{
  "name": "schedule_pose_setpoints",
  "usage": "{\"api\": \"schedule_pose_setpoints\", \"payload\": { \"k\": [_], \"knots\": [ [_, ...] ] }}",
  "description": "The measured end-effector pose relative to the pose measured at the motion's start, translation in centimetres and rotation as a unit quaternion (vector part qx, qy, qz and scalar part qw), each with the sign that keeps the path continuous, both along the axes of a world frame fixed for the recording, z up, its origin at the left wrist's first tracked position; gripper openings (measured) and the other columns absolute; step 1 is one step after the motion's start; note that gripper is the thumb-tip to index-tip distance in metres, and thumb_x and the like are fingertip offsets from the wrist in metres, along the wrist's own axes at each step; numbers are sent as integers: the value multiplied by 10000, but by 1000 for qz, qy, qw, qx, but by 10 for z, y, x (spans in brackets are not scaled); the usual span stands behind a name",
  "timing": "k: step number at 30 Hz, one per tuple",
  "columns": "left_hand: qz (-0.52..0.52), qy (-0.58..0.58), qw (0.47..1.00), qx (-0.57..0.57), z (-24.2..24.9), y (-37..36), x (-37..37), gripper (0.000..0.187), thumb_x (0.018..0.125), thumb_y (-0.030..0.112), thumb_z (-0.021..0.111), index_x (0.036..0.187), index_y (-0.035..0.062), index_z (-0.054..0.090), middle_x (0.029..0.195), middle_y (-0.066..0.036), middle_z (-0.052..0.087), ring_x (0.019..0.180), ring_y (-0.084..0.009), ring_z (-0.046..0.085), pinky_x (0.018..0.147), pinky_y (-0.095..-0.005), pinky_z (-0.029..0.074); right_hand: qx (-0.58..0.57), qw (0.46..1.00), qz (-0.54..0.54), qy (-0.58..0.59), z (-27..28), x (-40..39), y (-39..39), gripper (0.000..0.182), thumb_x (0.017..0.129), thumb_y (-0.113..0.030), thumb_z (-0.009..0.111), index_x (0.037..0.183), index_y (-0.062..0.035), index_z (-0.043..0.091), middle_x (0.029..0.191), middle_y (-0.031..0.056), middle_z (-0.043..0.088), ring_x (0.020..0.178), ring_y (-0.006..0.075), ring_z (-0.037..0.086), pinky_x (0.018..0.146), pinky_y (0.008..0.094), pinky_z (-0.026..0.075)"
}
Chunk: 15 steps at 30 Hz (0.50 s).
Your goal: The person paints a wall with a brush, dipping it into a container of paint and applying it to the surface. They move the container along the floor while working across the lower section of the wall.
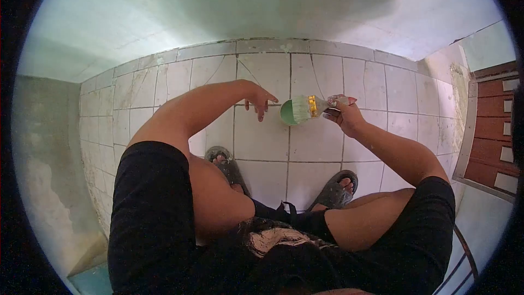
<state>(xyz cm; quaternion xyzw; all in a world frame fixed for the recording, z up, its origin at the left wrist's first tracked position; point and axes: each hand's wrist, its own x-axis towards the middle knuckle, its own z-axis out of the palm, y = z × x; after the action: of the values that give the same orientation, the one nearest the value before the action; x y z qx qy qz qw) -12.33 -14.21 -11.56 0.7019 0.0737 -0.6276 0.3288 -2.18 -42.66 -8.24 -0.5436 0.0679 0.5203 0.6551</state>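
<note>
The right hand (344, 113) grips a broad, pale-bristled, gold-banded paintbrush (312, 107) pointing to nine o'clock; the left hand (257, 97) droops from a bent wrist, fingers loosely parted.

Black T-shirt (229, 267) on me, wide loose sleeves (153, 196), hems ending around the elbows. Shirt front carries a peach-pink print (284, 237) with dark edging; design unreadable, cloth is folded. More black cloth (314, 225) below it, looks like shorts. Thin black cord (293, 211) there, loop plus loose end. Dark grey open-toe sandals (330, 192), broad strap over each foot, pale specks on them. Forearms and hands (257, 94) bare.
</note>
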Motion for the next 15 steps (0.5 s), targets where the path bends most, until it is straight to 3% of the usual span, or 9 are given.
{"api": "schedule_pose_setpoints", "payload": {
  "k": [1,7,12,15],
  "knots": [
    [-11,-1,1000,2,-3,0,0,1070,637,131,764,1399,237,21,1316,-103,397,1131,-261,468,856,-458,450,0,1000,0,1,-4,1,-2,188,837,-123,563,998,-72,480,952,65,562,875,218,593,743,321,519],
    [-12,4,1000,8,-6,0,1,1065,640,141,764,1399,242,23,1320,-96,395,1128,-257,470,860,-458,440,21,999,31,6,-9,5,-2,133,861,-141,515,977,-85,486,942,59,564,865,220,595,744,331,523],
    [-23,1,1000,13,-5,-2,6,1060,639,148,761,1400,231,28,1316,-90,405,1123,-242,473,848,-443,445,-32,996,78,-12,-9,1,-1,121,864,-129,493,972,-74,486,938,63,563,843,205,595,744,326,521],
    [-27,-5,1000,10,-4,-3,6,1063,637,154,760,1400,222,24,1312,-89,413,1122,-237,475,841,-440,446,-36,998,52,13,-13,0,-3,183,837,-137,535,991,-44,502,929,97,579,829,227,600,718,331,529]
  ]
}}
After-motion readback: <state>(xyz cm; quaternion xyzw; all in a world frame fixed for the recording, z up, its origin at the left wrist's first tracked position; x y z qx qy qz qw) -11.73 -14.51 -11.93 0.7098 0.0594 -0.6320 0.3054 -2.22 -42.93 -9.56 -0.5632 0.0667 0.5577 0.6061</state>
